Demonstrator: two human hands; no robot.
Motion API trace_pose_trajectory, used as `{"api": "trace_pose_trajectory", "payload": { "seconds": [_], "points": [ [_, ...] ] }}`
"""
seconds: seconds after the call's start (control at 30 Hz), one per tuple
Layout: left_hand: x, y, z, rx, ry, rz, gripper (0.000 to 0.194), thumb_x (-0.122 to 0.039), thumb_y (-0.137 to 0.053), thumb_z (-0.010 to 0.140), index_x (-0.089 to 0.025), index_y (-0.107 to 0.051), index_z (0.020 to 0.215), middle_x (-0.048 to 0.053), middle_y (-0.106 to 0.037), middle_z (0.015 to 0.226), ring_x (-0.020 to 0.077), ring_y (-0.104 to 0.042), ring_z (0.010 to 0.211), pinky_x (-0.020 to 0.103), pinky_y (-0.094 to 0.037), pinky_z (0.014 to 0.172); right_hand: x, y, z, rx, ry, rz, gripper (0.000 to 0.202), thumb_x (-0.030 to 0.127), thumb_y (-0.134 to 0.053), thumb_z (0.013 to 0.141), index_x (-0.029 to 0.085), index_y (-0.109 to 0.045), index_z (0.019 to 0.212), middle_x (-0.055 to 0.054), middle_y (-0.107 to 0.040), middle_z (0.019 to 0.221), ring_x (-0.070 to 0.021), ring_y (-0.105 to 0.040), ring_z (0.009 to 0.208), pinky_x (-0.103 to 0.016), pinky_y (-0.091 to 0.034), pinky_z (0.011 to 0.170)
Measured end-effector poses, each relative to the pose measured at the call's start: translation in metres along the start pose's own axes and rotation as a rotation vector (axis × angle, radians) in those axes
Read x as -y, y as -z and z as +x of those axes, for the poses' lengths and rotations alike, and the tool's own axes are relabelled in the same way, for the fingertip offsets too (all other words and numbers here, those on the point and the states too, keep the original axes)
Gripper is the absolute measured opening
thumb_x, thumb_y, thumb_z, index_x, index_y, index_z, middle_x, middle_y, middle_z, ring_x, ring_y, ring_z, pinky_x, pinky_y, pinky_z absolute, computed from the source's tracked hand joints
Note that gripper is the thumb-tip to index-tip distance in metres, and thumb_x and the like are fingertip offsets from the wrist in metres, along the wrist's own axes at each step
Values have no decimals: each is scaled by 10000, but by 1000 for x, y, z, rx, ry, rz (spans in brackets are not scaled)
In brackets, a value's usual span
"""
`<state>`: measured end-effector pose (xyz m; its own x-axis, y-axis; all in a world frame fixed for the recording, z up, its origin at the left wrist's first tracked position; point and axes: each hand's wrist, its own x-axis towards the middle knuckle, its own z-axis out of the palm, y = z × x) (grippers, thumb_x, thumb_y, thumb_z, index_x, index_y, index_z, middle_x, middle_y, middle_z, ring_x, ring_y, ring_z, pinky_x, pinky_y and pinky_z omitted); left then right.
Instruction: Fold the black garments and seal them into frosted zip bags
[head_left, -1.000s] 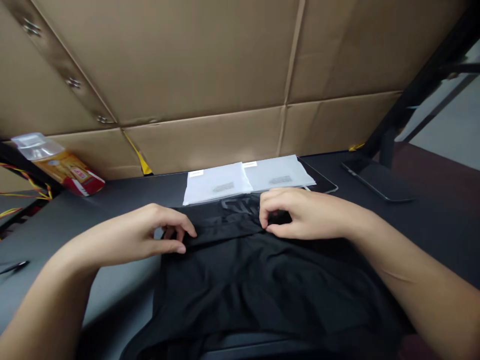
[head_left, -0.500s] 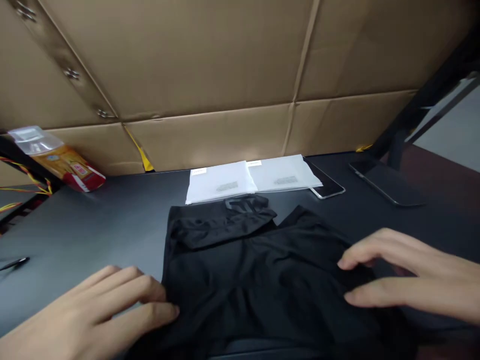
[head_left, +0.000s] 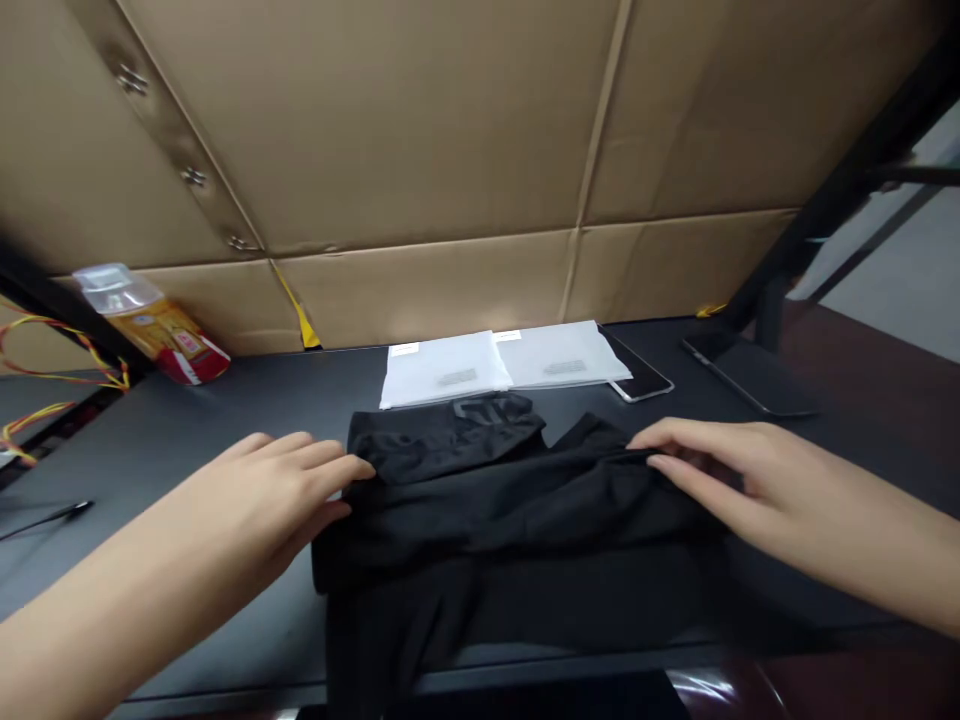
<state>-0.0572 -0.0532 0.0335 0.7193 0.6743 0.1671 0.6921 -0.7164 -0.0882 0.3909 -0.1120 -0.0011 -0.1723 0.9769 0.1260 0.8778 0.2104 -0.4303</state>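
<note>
Garment (head_left: 510, 500), black, lies folded on the dark table (head_left: 225, 420), before two white bags (head_left: 510, 362). Left hand (head_left: 277, 490) rests flat, fingers loose, at its left edge; right hand (head_left: 720, 470) presses open-palmed on its right side.

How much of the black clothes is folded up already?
Partly. The black garment lies on the dark table with its near part doubled up into a band, and the top edge turned over. In hand: the left hand lies flat on its left edge, and the right hand presses the right edge. Left: it is a wide, wrinkled strip with some cloth hanging over the table's front edge, not a neat packet. The white bags behind lie untouched.
</note>
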Motion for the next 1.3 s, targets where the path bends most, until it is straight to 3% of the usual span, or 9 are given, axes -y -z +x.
{"api": "trace_pose_trajectory", "payload": {
  "seconds": [0.07, 0.17, 0.3, 0.4, 0.57, 0.77, 0.93, 1.13, 1.3],
  "points": [
    [-6, 0, 18, 37, -40, 131, 348, -142, -506, 907, -311, -744, 1096, 49, -770, 962, 285, -697, 796, 422, -458, 670, 6, -10, 15, 47, -35, -65, 316, 488, -497, 1037, 338, -754, 1147, -67, -803, 1160, -357, -771, 1003, -473, -606, 831],
    [-26, 5, 37, -36, -50, 216, 480, -54, -485, 824, -287, -727, 1168, 87, -756, 1139, 318, -685, 943, 456, -477, 727, 6, -18, 27, 33, -48, -139, 294, 480, -522, 1019, 307, -729, 1137, -63, -783, 1170, -325, -755, 958, -463, -582, 812],
    [-56, 3, 59, -66, -130, 14, 315, -280, -486, 1045, -279, -704, 1272, 101, -714, 1321, 331, -656, 1178, 504, -523, 907, -2, -10, 20, 0, -99, -69, 421, 640, -516, 1018, 314, -721, 1187, -59, -764, 1085, -267, -725, 860, -392, -567, 722],
    [-66, -13, 76, 29, -159, -142, 444, -459, -548, 1071, -265, -605, 1466, 112, -700, 1378, 325, -658, 1236, 488, -524, 996, -7, -9, 8, -31, -193, -42, 510, 737, -537, 975, 343, -720, 1241, -52, -757, 1083, -263, -714, 820, -378, -554, 664],
    [-72, -38, 99, 127, -139, -328, 602, -476, -535, 1085, -219, -437, 1620, 118, -736, 1288, 298, -695, 1155, 442, -531, 968, -7, -30, -2, -82, -176, -99, 510, 751, -595, 939, 314, -737, 1159, -62, -725, 1211, -309, -713, 1030, -427, -572, 835],
    [-83, -44, 110, 64, -206, -391, 329, -392, -541, 1088, -251, -745, 1304, 92, -700, 1149, 258, -659, 1090, 408, -522, 938, -6, -41, -10, -208, -239, -204, 580, 814, -580, 910, 260, -706, 1031, -105, -732, 1106, -359, -702, 990, -460, -526, 778],
    [-90, -58, 107, 22, -209, -420, 343, -292, -563, 1077, -231, -628, 1408, 89, -720, 1221, 260, -666, 1144, 415, -528, 960, -4, -41, -20, -243, -197, -213, 518, 771, -566, 942, 264, -665, 978, -101, -720, 1035, -349, -703, 939, -445, -504, 766],
    [-87, -55, 103, 33, -188, -510, 150, -304, -520, 1095, -232, -619, 1182, 49, -752, 1123, 235, -706, 1062, 405, -501, 944, 32, -32, -16, -178, -308, -244, 323, 568, -563, 999, 283, -504, 859, -37, -663, 806, -254, -630, 625, -349, -401, 552],
    [-73, -50, 98, 119, -297, -544, 182, -286, -530, 1094, -245, -658, 1216, 51, -762, 1216, 226, -705, 1150, 394, -490, 1020, 55, -21, -12, -315, -232, -303, 124, 411, -567, 975, 292, -563, 1008, -96, -739, 972, -340, -708, 808, -405, -443, 635]
  ]
}}
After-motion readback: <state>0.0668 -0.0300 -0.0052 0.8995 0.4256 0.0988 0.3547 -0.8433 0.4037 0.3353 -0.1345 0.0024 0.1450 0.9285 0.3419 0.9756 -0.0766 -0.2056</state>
